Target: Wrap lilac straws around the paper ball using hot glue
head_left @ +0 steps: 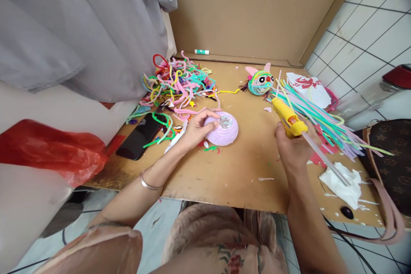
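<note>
My left hand (pixel 201 127) is closed on a lilac ball (pixel 227 135) that looks wound with pipe cleaners, with a shiny bare patch on top. The ball rests on the wooden table. Off to the right, my right hand (pixel 294 147) grips a yellow glue gun (pixel 287 116), raised above the table, with a clear glue stick (pixel 327 162) poking out of its back. Behind the ball and to the right stands a finished-looking striped ball (pixel 260 80) with pink ears, eyes and a red nose.
Tangled pipe cleaners (pixel 184 79) heap at the back left, near a black phone (pixel 138 137). Straight pipe cleaners (pixel 321 113) lie at right, by a crumpled tissue (pixel 345 184) and a brown bag (pixel 388 154). A glue stick tube (pixel 202 52) lies at the back. A red plastic bag (pixel 51 150) hangs left.
</note>
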Motion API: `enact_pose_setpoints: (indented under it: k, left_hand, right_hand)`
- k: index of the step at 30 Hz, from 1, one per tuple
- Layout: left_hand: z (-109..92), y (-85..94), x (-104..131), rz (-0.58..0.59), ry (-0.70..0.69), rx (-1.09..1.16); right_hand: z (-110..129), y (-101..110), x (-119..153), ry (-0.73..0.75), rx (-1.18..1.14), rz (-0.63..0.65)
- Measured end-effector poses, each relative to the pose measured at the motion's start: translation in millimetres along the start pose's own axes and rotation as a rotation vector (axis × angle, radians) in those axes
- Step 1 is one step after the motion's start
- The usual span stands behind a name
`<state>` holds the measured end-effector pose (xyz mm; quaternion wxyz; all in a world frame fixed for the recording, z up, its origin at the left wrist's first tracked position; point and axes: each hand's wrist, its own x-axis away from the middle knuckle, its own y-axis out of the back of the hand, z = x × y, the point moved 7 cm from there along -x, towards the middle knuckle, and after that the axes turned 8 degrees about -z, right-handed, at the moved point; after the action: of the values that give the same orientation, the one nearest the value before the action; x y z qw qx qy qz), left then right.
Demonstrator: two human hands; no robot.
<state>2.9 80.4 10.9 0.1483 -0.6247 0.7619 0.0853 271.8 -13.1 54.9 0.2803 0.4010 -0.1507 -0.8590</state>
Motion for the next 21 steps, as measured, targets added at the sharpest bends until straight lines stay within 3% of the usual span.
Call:
enact_pose_setpoints:
  k: [2,5,10,16,21]
  left_hand:
    - [0,-0.3,0,0.005,0.009,0.006]
    - [-1,0.0,1,0.003,0.016,0.003]
    - [-2,0.7,2,-0.003,0.012,-0.035]
    - [-1,1.2,2,0.016,0.002,-0.032]
    - [-2,1.5,3,0.02,-0.014,-0.034]
  right_hand:
    - [-3,-3,1,-0.109,-0.208,0.068]
    - [2,-15,5,-0.197,-0.435,0.293]
    - [19,-26,17,-0.224,-0.564,0.629]
    - [17,-36,26,-0.22,-0.623,0.728]
    - [16,-37,28,-0.206,-0.61,0.731]
